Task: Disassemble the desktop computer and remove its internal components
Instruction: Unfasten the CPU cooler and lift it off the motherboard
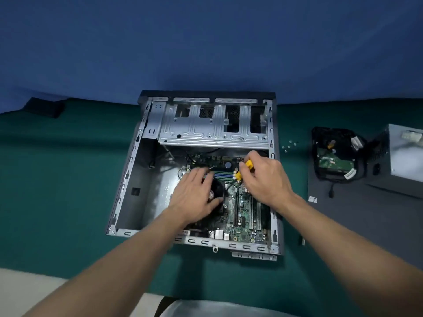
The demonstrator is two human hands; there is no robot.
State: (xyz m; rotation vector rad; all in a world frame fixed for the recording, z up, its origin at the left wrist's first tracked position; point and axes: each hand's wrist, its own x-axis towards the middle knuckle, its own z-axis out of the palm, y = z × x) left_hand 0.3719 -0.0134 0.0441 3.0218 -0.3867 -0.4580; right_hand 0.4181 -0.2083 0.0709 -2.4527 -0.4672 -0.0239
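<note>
The computer case [128,179] lies open on its side on the green tabletop [57,179], its circuit board [245,216] in the right half and a bare metal drive cage [206,129] across the far end. The left hand [194,191] rests flat on the black cooling fan [216,191], fingers spread and fairly straight, gripping nothing. The right hand [265,179] is curled round a yellow-handled screwdriver [248,164], held over the far corner of the board, just beside the fan. Off to the right, a hard drive [332,162] sits on a dark panel [343,213] next to a grey power supply [402,161]. A few loose screws [289,145] lie between the case and the drive
</note>
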